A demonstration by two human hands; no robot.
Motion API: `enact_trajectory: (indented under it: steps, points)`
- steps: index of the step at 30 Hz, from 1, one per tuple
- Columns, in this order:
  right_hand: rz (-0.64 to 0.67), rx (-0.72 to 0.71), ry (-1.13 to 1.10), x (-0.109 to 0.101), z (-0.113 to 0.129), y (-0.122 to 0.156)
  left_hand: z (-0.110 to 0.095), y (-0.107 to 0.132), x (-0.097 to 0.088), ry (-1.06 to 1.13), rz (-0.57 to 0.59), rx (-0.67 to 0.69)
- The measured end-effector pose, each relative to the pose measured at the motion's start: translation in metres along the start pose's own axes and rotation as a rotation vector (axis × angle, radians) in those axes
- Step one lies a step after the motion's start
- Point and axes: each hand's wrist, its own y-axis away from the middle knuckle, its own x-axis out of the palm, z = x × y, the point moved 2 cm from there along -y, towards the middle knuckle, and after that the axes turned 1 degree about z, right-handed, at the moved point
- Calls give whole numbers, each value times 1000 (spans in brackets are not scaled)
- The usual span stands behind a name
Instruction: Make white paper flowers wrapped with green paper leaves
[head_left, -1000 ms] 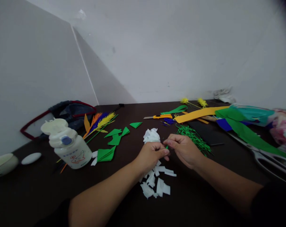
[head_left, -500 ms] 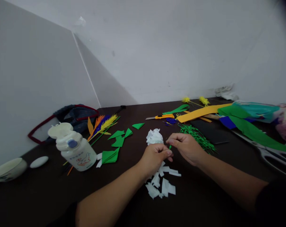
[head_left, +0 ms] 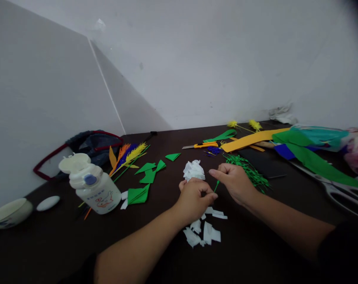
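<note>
A thin green twisted paper strip (head_left: 216, 186) runs between my two hands. My left hand (head_left: 195, 199) pinches its lower end between thumb and fingertips. My right hand (head_left: 233, 181) is closed at the upper end, its fingers curled and partly hidden. Just beyond the left hand sits a crumpled white paper wad (head_left: 194, 170). White paper scraps (head_left: 208, 232) lie on the table on the near side of the left hand. A pile of similar green twisted strips (head_left: 250, 172) rests behind the right hand.
Green paper pieces (head_left: 139, 195) and a white bottle with its lid up (head_left: 97, 191) stand to the left. An orange utility knife (head_left: 207, 146) lies behind, blade out. On the right are scissors (head_left: 335, 189) and yellow paper (head_left: 252, 140). A wall closes the back.
My hands have drawn slightly apart, so more of the green strip shows between them. The left hand has turned and shifted a little, uncovering some of the white scraps differently.
</note>
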Motion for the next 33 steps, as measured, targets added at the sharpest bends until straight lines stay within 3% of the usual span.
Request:
enact_trajectory:
  steps: [2,5,9,12,15,20,33]
  points:
    - [-7,4,-9,-2,-1,-1,2,0,-3,25,36,-2]
    - [14,10,-14,-2,-3,-2,5,-4,-4,308,115,-14]
    - [25,7,-2,3,-3,0,5,-10,2,606,74,-56]
    - [58,15,-48,6,-3,2,2,-11,6,631,14,-100]
    - [170,40,-239,5,-3,4,1,-11,6,666,-29,-149]
    - [305,35,-359,1,-3,4,2,-11,4,665,-8,-137]
    - [127,-12,-76,6,-12,5,3,-11,7,499,11,-138]
